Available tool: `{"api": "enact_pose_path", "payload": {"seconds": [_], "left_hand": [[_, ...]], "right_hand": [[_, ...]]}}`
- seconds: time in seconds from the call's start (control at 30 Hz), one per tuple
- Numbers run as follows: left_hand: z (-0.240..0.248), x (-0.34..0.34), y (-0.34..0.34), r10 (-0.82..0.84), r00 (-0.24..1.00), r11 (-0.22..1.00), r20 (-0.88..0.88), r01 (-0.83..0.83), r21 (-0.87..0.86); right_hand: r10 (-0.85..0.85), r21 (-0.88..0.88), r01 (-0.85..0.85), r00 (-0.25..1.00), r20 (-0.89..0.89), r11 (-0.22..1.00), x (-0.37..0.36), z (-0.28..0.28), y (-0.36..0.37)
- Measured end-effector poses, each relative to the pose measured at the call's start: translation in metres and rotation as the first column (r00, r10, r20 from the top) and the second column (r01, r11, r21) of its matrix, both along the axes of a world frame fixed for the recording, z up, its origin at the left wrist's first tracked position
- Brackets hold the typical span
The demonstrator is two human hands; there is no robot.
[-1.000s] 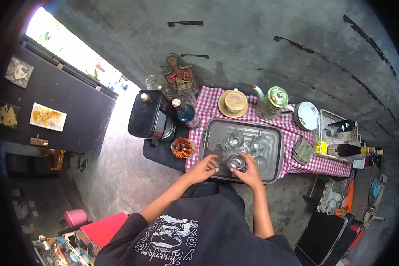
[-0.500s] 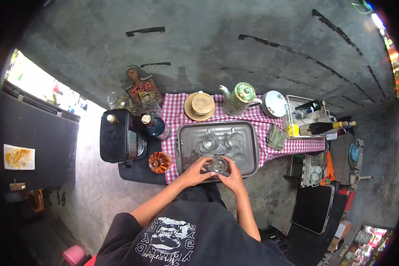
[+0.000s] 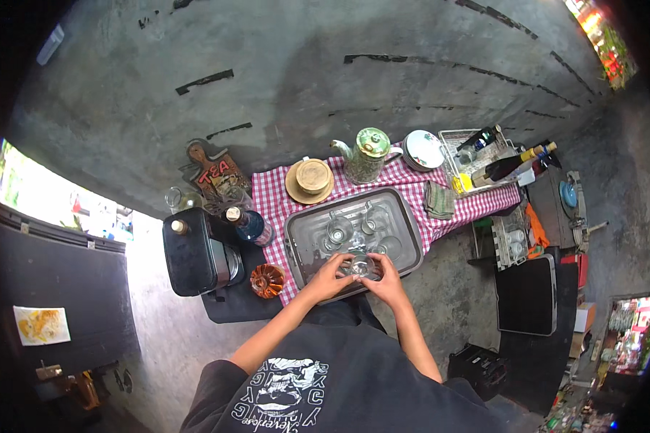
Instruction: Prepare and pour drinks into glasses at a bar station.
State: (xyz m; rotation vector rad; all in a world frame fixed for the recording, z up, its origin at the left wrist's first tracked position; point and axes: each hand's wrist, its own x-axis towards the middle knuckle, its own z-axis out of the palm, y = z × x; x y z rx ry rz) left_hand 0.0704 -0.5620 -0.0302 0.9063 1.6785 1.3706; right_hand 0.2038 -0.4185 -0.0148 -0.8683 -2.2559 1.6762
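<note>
Between my two hands is a clear drinking glass (image 3: 362, 268), held over the front edge of a grey-brown tray (image 3: 409, 209). My left hand (image 3: 329, 278) curls its fingers around the glass's left side. On the other side my right hand (image 3: 388, 280) closes on it, thumb near the bottom. Farther back in the tray stand several clear glass mugs, among them one mug (image 3: 337, 232) at the left and another mug (image 3: 374, 219) at the right. Another clear glass (image 3: 391, 247) lies close to my right fingers. The tray floor looks wet.
A red checked cloth (image 3: 271, 189) lies beneath the tray. Behind stand a wooden-lidded cup on a saucer (image 3: 310, 180), a green patterned teapot (image 3: 369, 155) and stacked bowls (image 3: 422, 150). Rightward are a folded cloth (image 3: 438, 200) and bottle rack (image 3: 477, 162); leftward, a blue bottle (image 3: 251, 228) and orange glass (image 3: 267, 281).
The whole view has turned and shifted, so the table now slants up toward the right. Both hands still hold the glass over the tray's front edge.
</note>
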Motion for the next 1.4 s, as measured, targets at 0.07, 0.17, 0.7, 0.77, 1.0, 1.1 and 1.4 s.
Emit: {"api": "enact_pose_path", "payload": {"seconds": [0.07,0.17,0.7,0.77,1.0,1.1,1.4], "left_hand": [[-0.007,-0.001,0.000,0.005,1.000,1.000,0.024,-0.005,-0.003],[-0.013,-0.002,0.000,0.002,0.994,0.998,0.108,0.005,-0.064],[-0.029,-0.004,0.007,0.078,0.970,0.995,0.231,-0.060,-0.085],[-0.030,-0.004,0.009,0.075,0.970,0.994,0.230,-0.054,-0.097],[-0.042,-0.004,0.008,0.108,0.966,0.994,0.237,-0.109,-0.008],[-0.038,-0.006,0.007,0.077,0.970,0.997,0.231,-0.070,-0.037],[-0.033,-0.005,0.008,0.089,0.972,0.994,0.219,-0.073,-0.082]], "right_hand": [[-0.007,0.035,0.007,1.000,0.005,0.999,-0.001,0.001,0.001],[-0.005,0.049,0.007,1.000,-0.029,0.999,-0.001,-0.001,-0.001],[-0.040,0.006,0.040,0.999,-0.027,0.999,-0.001,-0.009,-0.003],[-0.043,-0.012,0.043,0.999,-0.029,0.999,-0.002,-0.008,-0.003],[-0.025,0.016,0.026,0.999,-0.043,1.000,-0.003,-0.008,-0.002],[-0.013,0.057,0.015,0.999,-0.029,0.998,-0.002,-0.005,-0.002],[0.039,0.070,-0.040,0.999,0.008,0.997,-0.007,0.001,0.003]]}}
